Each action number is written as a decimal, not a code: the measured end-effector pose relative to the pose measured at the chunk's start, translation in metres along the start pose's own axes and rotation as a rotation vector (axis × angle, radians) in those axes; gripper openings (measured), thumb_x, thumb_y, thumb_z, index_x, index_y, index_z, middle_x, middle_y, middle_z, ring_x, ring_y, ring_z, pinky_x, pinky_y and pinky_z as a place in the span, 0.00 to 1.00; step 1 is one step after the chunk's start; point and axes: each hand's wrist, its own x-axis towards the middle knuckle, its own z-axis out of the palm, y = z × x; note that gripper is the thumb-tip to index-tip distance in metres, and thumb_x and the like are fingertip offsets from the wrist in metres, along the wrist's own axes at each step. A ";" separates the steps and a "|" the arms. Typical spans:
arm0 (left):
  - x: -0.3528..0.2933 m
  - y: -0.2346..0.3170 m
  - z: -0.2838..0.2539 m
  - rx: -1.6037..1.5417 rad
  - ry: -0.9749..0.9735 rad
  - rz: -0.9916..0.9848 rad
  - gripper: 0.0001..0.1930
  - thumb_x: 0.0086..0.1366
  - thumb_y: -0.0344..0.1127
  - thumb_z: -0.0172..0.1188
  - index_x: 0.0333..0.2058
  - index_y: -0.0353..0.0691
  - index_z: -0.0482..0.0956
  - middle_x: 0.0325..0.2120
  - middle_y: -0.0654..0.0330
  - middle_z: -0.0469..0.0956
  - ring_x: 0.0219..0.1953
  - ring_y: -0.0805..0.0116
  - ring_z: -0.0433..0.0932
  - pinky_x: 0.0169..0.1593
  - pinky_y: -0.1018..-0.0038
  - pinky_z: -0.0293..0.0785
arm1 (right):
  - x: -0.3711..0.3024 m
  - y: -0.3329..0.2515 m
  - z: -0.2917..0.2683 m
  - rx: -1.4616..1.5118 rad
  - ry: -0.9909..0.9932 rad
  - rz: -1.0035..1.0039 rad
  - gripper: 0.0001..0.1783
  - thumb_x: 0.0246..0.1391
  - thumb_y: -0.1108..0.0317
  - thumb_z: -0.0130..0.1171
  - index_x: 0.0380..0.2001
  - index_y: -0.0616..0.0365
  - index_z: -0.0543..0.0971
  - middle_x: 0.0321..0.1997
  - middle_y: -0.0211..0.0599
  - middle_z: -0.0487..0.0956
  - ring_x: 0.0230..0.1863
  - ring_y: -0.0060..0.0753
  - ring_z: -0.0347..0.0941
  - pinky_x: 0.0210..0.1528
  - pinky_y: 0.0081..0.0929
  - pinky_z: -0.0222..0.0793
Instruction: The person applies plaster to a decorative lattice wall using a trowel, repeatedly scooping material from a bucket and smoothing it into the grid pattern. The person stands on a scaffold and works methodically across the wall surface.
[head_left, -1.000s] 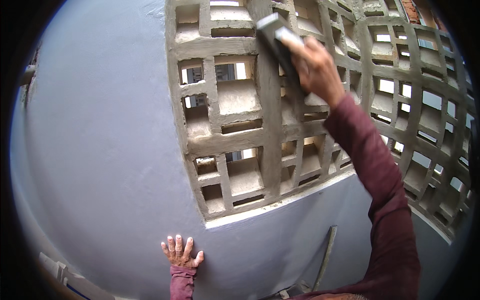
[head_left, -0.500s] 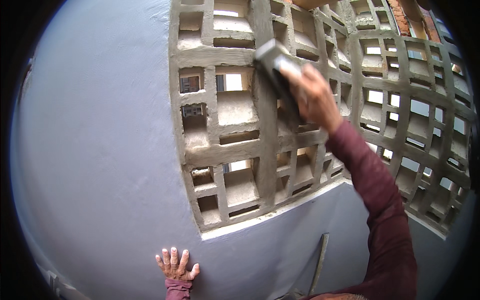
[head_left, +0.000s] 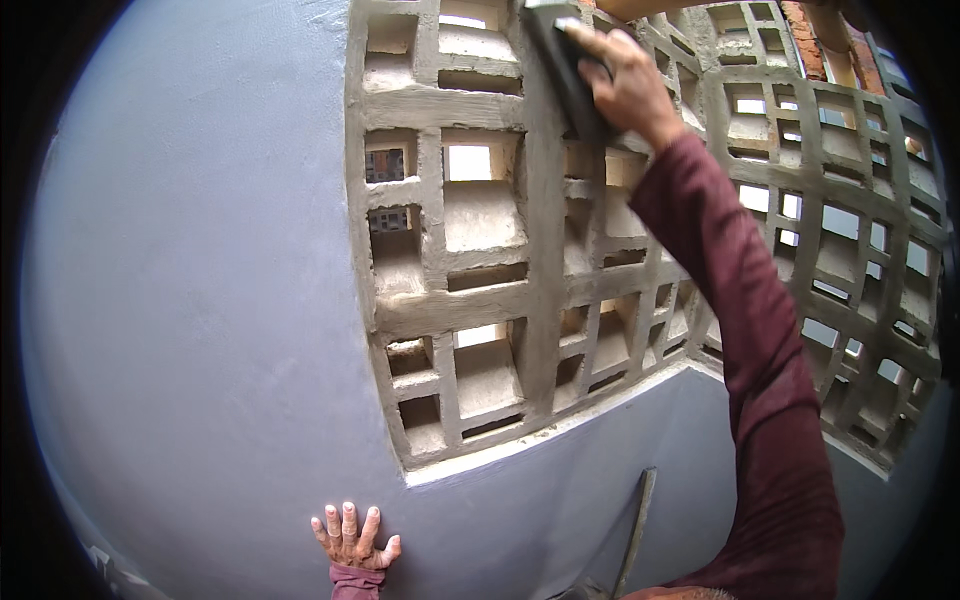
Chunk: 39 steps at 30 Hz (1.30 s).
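Note:
A dark, long plastering float (head_left: 563, 75) is gripped in my right hand (head_left: 638, 95), its face against a vertical rib of the cement block lattice (head_left: 545, 260) near the top. My fingers are around its handle, which they mostly hide. Low on the left, my left hand (head_left: 357, 542) lies flat on the smooth grey-blue wall (head_left: 200, 300), fingers spread, holding nothing. The lattice has square and slot-like openings, some letting bright light through. Its ribs look grey and roughly coated.
A narrow straight strip (head_left: 637, 525) leans against the lower wall. A pale ledge (head_left: 560, 428) runs under the lattice. At right, the lattice turns a corner into a second panel (head_left: 835, 250). Reddish brick (head_left: 803, 40) and a wooden pole show at the upper right.
My right hand has moved the float upward along the lattice rib, with the arm stretched higher. My left hand stays in the same place on the wall.

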 end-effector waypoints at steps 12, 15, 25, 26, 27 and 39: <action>-0.002 -0.004 -0.008 0.011 0.013 -0.006 0.29 0.59 0.60 0.48 0.53 0.50 0.73 0.64 0.56 0.57 0.68 0.51 0.49 0.67 0.47 0.37 | -0.078 -0.067 -0.040 0.142 -0.060 0.083 0.30 0.48 0.78 0.56 0.57 0.63 0.66 0.42 0.52 0.71 0.43 0.51 0.69 0.47 0.37 0.65; 0.003 -0.001 -0.002 -0.019 0.033 0.019 0.28 0.59 0.59 0.48 0.52 0.49 0.74 0.63 0.55 0.58 0.68 0.51 0.49 0.67 0.48 0.37 | -0.045 -0.033 -0.032 -0.025 -0.072 0.063 0.28 0.47 0.74 0.57 0.54 0.59 0.69 0.40 0.47 0.72 0.45 0.50 0.69 0.48 0.36 0.66; 0.008 0.000 -0.004 -0.056 0.050 0.039 0.28 0.59 0.58 0.48 0.51 0.47 0.74 0.63 0.56 0.59 0.67 0.50 0.50 0.67 0.49 0.37 | -0.091 -0.056 -0.071 0.562 -0.096 0.640 0.20 0.59 0.65 0.51 0.52 0.66 0.70 0.45 0.40 0.77 0.46 0.28 0.73 0.50 0.26 0.67; 0.007 -0.002 -0.002 -0.058 0.064 0.048 0.28 0.60 0.59 0.47 0.51 0.47 0.74 0.63 0.56 0.60 0.67 0.50 0.51 0.67 0.49 0.37 | -0.081 -0.046 -0.070 0.809 -0.099 0.814 0.20 0.60 0.63 0.51 0.52 0.65 0.70 0.44 0.37 0.77 0.44 0.24 0.73 0.46 0.24 0.69; 0.007 -0.002 -0.002 -0.053 0.055 0.050 0.28 0.60 0.59 0.47 0.51 0.47 0.74 0.62 0.55 0.60 0.67 0.49 0.51 0.67 0.49 0.37 | -0.074 -0.038 -0.066 1.065 -0.093 0.982 0.20 0.61 0.61 0.50 0.51 0.64 0.70 0.42 0.35 0.77 0.42 0.20 0.73 0.42 0.21 0.70; 0.004 -0.003 -0.005 -0.032 0.040 0.013 0.27 0.60 0.60 0.47 0.52 0.50 0.74 0.62 0.56 0.60 0.67 0.50 0.51 0.67 0.49 0.37 | -0.058 -0.026 -0.049 1.244 -0.227 1.028 0.17 0.58 0.63 0.52 0.49 0.59 0.73 0.40 0.31 0.78 0.33 0.18 0.77 0.30 0.20 0.77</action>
